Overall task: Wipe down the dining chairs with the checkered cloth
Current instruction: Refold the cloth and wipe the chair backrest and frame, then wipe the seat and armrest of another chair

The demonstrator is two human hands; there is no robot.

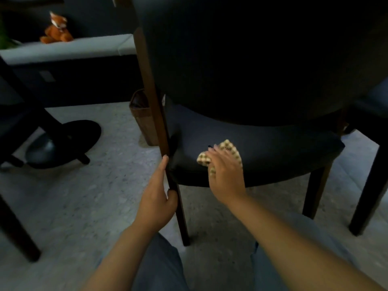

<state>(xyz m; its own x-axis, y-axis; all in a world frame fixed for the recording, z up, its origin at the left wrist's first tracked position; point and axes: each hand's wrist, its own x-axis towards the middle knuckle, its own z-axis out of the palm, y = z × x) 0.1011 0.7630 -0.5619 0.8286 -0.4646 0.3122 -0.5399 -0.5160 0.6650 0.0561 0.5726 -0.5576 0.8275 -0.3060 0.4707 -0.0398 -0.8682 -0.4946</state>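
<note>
A dining chair with a dark padded seat (273, 152) and a dark rounded backrest (252, 59) fills the middle of the view, seen from behind. My left hand (157, 198) grips its brown wooden rear post (155, 101) at seat height, thumb on one side and fingers along the other. My right hand (226, 177) lies flat on the seat's near left part and presses the beige checkered cloth (228, 147) onto it. The cloth sticks out past my fingers.
A second dark chair (371, 156) stands at the right edge. A wicker basket (142, 120) sits on the pale speckled floor behind the post. To the left are a dark table leg (12, 223), a round pedestal base (63, 143) and a stuffed fox (56, 30) on a grey ledge.
</note>
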